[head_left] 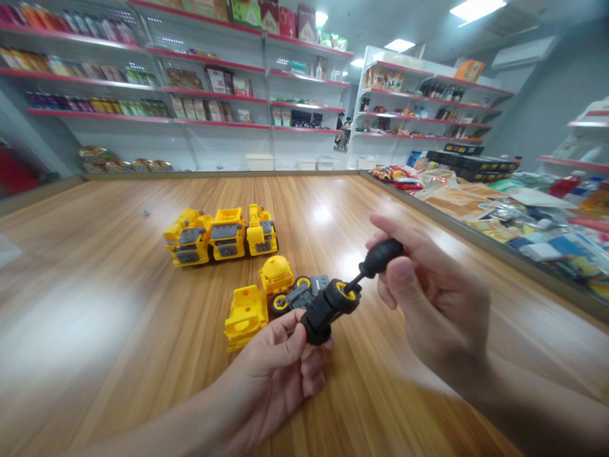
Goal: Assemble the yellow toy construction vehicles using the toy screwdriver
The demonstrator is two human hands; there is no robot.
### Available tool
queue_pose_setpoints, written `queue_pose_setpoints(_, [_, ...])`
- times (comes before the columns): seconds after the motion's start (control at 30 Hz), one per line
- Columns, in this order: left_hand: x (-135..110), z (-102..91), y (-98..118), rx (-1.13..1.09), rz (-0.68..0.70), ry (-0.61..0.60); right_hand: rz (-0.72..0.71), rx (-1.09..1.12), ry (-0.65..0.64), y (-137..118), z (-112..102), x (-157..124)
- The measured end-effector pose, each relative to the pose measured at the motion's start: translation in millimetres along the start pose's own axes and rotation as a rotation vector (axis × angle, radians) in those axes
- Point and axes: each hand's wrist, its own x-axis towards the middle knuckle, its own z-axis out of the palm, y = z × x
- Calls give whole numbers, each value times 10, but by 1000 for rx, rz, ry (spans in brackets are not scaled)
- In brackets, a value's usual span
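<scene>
My left hand [290, 368] grips a black toy wheel axle [321, 312] by its lower wheel, tilted above the table. Closed round the handle of a short black screwdriver [383, 256], my right hand [428, 298] holds its shaft against the yellow hub of the upper wheel. Whether the tip sits in a screw cannot be made out. Behind the axle lies a grey toy chassis [299, 297] with yellow-hubbed wheels. Beside it are a yellow mixer drum part [276, 274] and a yellow truck body piece [246, 315].
Three yellow toy trucks [227, 233] stand in a row farther back on the wooden table [118, 317]. A tiny object [145, 212] lies at the back left. Packaged goods [490, 203] are piled beyond the right edge, and stocked shelves [214, 95] line the wall.
</scene>
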Motion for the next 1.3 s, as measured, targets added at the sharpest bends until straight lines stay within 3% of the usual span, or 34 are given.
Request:
queue_pose_setpoints(0.17, [9,16,2,-6,0,0,-49,-40,-17,-18,-16,17])
queue_pose_setpoints(0.33, [-19,66,3,47,-28,57,19,-151,50,-38,7,81])
queue_pose_setpoints(0.57, [-13,23,-8,24,-42,18,-6,-68,-27,4,-41,32])
queue_pose_setpoints(0.67, [-19,-8,-19,18,-47,12,-40,-62,-1,-6,-43,17])
queue_pose_setpoints(0.9, [-35,31,-3,38,-54,-28,56,-60,99,-29,14,72])
queue_pose_setpoints(1.2, [-17,-33,-7,-10,-64,-32,-36,12,4,-21,-29,12])
queue_pose_setpoints(1.3, [-28,-44,-19,17,-65,-32,30,31,86,-31,-28,39])
